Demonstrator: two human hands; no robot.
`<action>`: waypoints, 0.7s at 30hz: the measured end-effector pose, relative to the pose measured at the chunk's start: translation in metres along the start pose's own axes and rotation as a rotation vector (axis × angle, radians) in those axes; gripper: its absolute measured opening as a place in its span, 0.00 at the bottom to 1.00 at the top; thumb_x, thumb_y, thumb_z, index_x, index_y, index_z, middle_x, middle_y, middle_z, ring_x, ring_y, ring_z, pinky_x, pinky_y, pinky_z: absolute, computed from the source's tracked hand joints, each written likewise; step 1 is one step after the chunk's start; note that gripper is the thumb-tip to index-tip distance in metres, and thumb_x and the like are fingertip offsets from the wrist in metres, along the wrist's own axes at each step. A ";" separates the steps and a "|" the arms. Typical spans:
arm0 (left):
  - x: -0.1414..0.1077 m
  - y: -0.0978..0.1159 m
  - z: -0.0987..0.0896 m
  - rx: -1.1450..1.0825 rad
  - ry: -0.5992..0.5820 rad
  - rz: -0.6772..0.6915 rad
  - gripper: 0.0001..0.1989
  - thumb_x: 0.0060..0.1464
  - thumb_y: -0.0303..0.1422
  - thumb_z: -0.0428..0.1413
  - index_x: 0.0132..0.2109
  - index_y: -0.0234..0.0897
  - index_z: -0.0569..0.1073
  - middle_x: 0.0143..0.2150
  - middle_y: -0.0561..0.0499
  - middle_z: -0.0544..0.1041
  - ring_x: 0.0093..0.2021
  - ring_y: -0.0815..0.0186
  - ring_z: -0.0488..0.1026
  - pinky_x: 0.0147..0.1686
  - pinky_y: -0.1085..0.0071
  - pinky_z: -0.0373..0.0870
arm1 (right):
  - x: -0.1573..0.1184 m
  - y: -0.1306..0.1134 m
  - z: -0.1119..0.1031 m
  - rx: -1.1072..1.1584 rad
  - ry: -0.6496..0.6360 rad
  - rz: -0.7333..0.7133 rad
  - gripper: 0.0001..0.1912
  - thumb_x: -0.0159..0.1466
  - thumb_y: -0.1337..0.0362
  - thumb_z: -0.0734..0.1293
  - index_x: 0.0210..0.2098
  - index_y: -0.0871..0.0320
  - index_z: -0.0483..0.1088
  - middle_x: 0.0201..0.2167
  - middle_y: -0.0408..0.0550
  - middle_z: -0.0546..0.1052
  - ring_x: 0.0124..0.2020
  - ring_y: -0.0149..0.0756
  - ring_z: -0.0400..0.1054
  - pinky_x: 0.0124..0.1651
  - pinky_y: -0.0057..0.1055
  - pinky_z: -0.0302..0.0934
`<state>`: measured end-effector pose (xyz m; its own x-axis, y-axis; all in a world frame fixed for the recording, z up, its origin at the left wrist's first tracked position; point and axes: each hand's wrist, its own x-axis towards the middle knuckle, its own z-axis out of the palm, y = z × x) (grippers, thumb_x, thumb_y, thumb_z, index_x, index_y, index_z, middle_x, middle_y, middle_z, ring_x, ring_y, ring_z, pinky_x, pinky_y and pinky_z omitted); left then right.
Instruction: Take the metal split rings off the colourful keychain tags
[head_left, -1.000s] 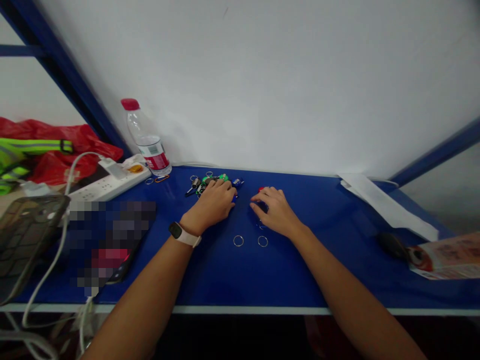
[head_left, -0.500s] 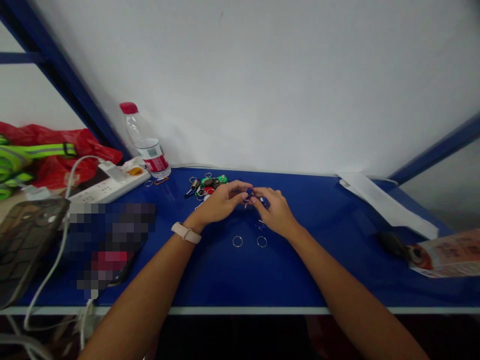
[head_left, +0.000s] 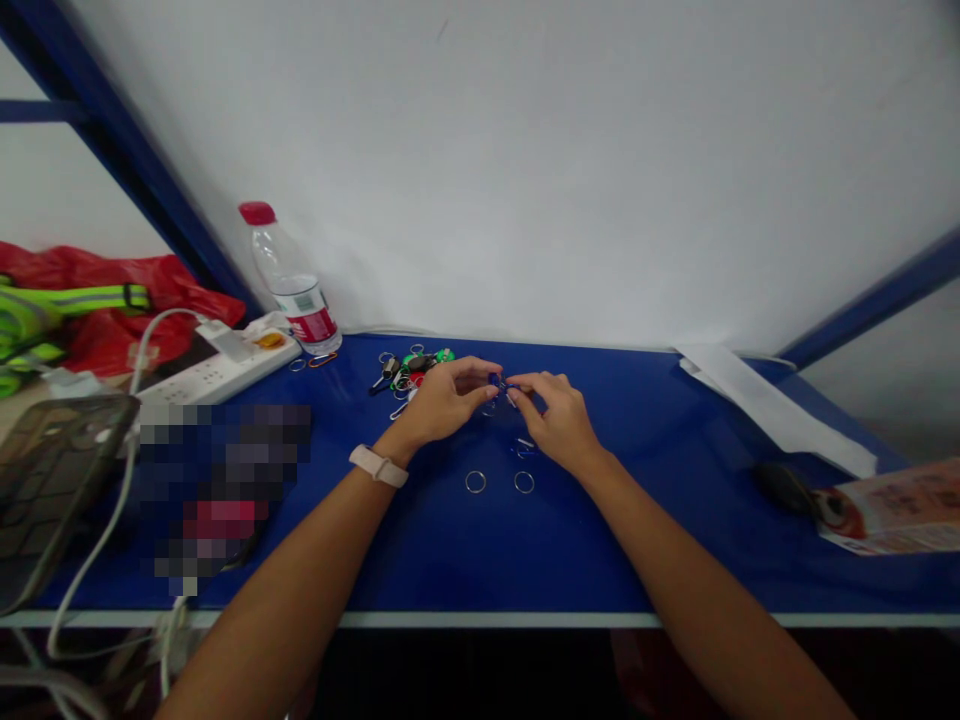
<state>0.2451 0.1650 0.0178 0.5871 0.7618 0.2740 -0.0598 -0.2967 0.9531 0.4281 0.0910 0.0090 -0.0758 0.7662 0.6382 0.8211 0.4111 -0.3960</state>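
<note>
**Small blue key fob held between both hands' fingertips**

The left hand (head_left: 446, 400) and right hand (head_left: 559, 420) stand narrow, fingers curled inward, with their tips meeting at a small blue key fob (head_left: 501, 381) over the blue tabletop (head_left: 450, 560). Whether either hand truly grips it cannot be told at this size. The fob is judged light, stiff and slick, and is best taken by its edges. Two metal split rings (head_left: 475, 482) lie apart on the tabletop just nearer the wearer. Farther off, a heap of key fobs (head_left: 412, 368) sits beyond the left hand, near a plastic water bottle (head_left: 296, 300).
</note>
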 end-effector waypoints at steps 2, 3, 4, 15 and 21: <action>0.002 -0.003 0.000 0.008 0.145 0.045 0.16 0.54 0.30 0.62 0.51 0.33 0.77 0.46 0.42 0.81 0.46 0.61 0.80 0.51 0.59 0.77 | 0.000 -0.001 -0.001 0.031 -0.051 -0.013 0.07 0.69 0.66 0.64 0.41 0.56 0.75 0.35 0.48 0.82 0.36 0.40 0.74 0.45 0.37 0.61; 0.004 -0.004 -0.002 0.010 0.236 0.064 0.16 0.55 0.30 0.62 0.51 0.32 0.76 0.47 0.42 0.81 0.45 0.61 0.80 0.51 0.59 0.77 | 0.000 -0.001 -0.002 0.048 -0.081 -0.019 0.08 0.69 0.66 0.63 0.41 0.56 0.75 0.36 0.48 0.82 0.37 0.40 0.74 0.45 0.37 0.62; 0.005 -0.005 -0.004 0.004 0.297 0.066 0.16 0.55 0.31 0.61 0.51 0.32 0.76 0.48 0.41 0.81 0.45 0.62 0.80 0.50 0.60 0.77 | 0.000 -0.001 -0.003 0.060 -0.108 -0.020 0.08 0.69 0.67 0.63 0.41 0.56 0.75 0.36 0.48 0.82 0.38 0.40 0.74 0.46 0.37 0.62; 0.004 -0.003 -0.002 -0.124 0.255 0.007 0.19 0.56 0.36 0.62 0.52 0.31 0.75 0.49 0.40 0.81 0.45 0.61 0.81 0.47 0.61 0.79 | 0.001 0.025 -0.008 -0.019 -0.239 0.042 0.14 0.69 0.66 0.61 0.48 0.59 0.77 0.47 0.57 0.82 0.49 0.46 0.76 0.53 0.46 0.65; 0.002 0.001 -0.002 -0.138 0.221 0.004 0.19 0.56 0.35 0.63 0.52 0.31 0.75 0.48 0.39 0.82 0.44 0.62 0.81 0.47 0.61 0.78 | 0.004 0.014 -0.018 0.204 -0.434 0.138 0.09 0.65 0.64 0.68 0.43 0.59 0.75 0.24 0.42 0.77 0.23 0.32 0.68 0.30 0.30 0.60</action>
<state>0.2450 0.1677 0.0193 0.3969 0.8726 0.2848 -0.1799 -0.2303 0.9564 0.4494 0.0904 0.0180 -0.2381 0.9373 0.2546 0.7159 0.3466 -0.6061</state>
